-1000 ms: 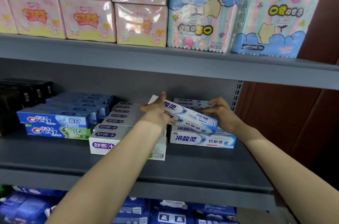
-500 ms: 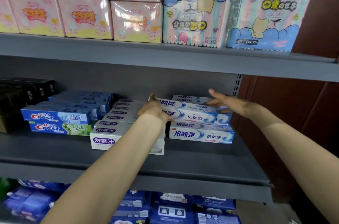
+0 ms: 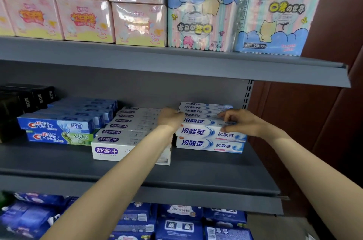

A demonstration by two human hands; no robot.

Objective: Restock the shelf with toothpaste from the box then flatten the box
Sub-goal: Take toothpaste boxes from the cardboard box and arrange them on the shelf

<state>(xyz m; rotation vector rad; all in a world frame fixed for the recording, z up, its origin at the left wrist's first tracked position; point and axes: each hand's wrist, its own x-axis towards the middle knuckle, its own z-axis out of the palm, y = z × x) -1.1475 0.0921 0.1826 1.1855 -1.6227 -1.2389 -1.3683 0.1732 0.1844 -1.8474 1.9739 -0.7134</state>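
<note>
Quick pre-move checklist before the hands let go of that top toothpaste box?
1. Top box flat on the stack: ok.
2. Front edge flush with lower box: ok, roughly.
3. Left hand at the box's left end: ok; grip cannot tell.
4. Right hand fingers curled on the box's top: ok.
5. Gap to the white boxes: cannot tell, the arm hides it.
6. Supply carton: cannot tell, out of view.
</note>
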